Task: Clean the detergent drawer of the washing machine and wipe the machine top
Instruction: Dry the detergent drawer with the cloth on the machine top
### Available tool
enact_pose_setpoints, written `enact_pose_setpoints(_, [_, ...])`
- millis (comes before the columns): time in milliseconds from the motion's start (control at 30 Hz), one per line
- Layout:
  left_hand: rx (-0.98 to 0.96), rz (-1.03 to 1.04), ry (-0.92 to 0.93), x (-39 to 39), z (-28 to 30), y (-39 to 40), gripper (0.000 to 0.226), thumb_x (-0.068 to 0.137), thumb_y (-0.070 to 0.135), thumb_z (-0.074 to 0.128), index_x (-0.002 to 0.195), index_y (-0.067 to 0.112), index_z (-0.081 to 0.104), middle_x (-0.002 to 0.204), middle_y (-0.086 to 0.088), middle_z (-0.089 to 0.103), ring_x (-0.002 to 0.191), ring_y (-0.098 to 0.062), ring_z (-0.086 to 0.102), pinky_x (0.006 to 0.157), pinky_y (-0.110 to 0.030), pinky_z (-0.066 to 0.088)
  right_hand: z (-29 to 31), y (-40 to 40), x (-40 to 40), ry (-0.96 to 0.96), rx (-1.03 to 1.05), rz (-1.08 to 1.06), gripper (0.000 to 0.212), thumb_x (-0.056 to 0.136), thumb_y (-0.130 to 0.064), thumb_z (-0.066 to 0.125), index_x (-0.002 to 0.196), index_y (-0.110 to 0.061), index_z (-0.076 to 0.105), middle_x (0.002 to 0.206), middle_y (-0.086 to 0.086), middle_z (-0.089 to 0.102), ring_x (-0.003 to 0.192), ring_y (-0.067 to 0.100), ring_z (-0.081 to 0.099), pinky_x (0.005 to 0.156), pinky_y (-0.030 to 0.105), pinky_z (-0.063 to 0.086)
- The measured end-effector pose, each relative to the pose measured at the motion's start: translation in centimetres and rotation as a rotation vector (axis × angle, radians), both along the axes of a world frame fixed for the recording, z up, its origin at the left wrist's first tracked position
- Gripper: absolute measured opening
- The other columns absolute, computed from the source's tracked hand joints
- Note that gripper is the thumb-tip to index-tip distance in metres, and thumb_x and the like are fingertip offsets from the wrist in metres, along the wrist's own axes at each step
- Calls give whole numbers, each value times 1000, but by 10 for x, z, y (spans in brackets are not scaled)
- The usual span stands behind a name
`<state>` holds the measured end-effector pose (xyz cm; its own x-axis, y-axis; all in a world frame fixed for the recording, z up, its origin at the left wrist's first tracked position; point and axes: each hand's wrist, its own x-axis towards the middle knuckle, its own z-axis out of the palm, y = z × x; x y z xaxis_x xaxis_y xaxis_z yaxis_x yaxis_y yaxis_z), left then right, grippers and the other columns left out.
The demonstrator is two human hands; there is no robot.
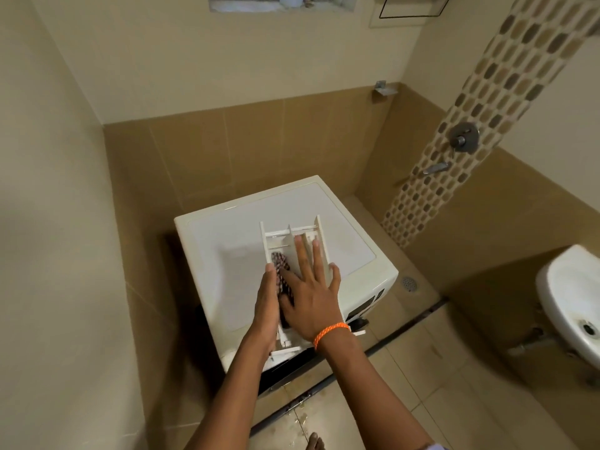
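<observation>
The white detergent drawer (293, 233) lies on top of the white washing machine (227, 241), taken out of its slot. A dark checkered cloth (281, 266) sits in the drawer's left compartment. My left hand (268, 306) grips the drawer's left side, thumb on its wall. My right hand (310, 287), with an orange band at the wrist, lies spread flat over the drawer, pressing on the cloth and the middle divider; its fingers reach toward the drawer's far end.
Tiled walls close in behind and to the left of the machine. A white washbasin (571, 303) hangs at the right. Shower fittings (464, 138) are on the mosaic strip. A floor drain (409, 282) lies right of the machine. The floor by my foot is wet.
</observation>
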<state>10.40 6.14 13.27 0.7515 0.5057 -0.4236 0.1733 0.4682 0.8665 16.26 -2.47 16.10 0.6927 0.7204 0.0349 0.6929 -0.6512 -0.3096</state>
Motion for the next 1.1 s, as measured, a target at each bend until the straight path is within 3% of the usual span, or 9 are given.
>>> enact_pose_setpoints(67, [-15, 29, 16, 7, 0, 6, 61, 101, 75, 36, 144, 39, 58, 141, 12, 65, 121, -1, 66, 88, -23, 55, -2, -7, 3, 59, -57, 65, 58, 103, -41, 49, 159, -46, 33, 168, -9, -38, 154, 23, -38, 123, 69, -5])
enact_pose_setpoints(133, [-13, 40, 50, 11, -2, 11, 73, 92, 88, 42, 148, 42, 55, 147, 11, 61, 132, -8, 60, 103, -35, 53, -3, -8, 12, 74, -108, 73, 64, 103, -48, 51, 161, -52, 24, 164, -9, -44, 153, 25, -41, 121, 69, -9])
enact_pose_setpoints(233, [3, 37, 47, 18, -9, 15, 98, 76, 101, 44, 157, 45, 45, 162, 10, 49, 147, -14, 48, 123, -50, 40, -9, 1, 24, 7, -102, 33, 62, 103, -52, 55, 158, -55, 27, 167, -4, -40, 155, 27, -37, 121, 70, -4])
enact_pose_setpoints(367, [51, 37, 58, 25, 5, 25, 77, 98, 80, 36, 162, 36, 41, 165, 12, 43, 148, -7, 41, 122, -33, 33, -21, 23, 32, -36, -13, -1, 52, 106, -46, 52, 156, -50, 34, 172, 2, -30, 159, 28, -28, 120, 71, 4])
enact_pose_setpoints(500, [90, 78, 75, 25, 7, 39, 68, 105, 71, 31, 164, 37, 36, 167, 14, 38, 154, -8, 35, 127, -38, 29, -21, 49, 37, -111, 18, -25, 51, 108, -44, 51, 156, -46, 37, 174, 4, -24, 160, 30, -23, 118, 73, 10])
enact_pose_setpoints(733, [88, 37, 64, 28, 2, 32, 74, 102, 76, 28, 164, 37, 34, 161, 15, 44, 144, -6, 45, 104, -21, 46, -9, 68, 45, -58, 111, -111, 25, 108, -40, 49, 130, -38, 60, 175, -6, -20, 160, 23, -25, 117, 74, 14])
enact_pose_setpoints(867, [83, 32, 53, 29, 5, 30, 77, 98, 78, 30, 163, 37, 39, 165, 10, 44, 147, -9, 46, 122, -37, 41, -5, 46, 42, 24, 136, -9, 37, 107, -41, 48, 143, -40, 57, 174, -9, -23, 158, 21, -30, 120, 72, 5])
enact_pose_setpoints(967, [20, 110, 51, 31, 8, 33, 70, 100, 76, 34, 152, 33, 51, 149, 7, 59, 133, -10, 59, 115, -39, 49, -5, 27, 34, 41, 85, 93, 41, 105, -42, 49, 145, -47, 53, 172, -9, -27, 157, 21, -32, 123, 69, -2])
enact_pose_setpoints(1100, [12, 105, 57, 29, 12, 33, 73, 100, 76, 36, 158, 31, 46, 155, 7, 53, 142, -15, 52, 122, -43, 41, -7, 22, 36, -165, -22, 98, 39, 102, -51, 46, 138, -48, 59, 175, -4, -22, 160, 26, -24, 124, 69, 4])
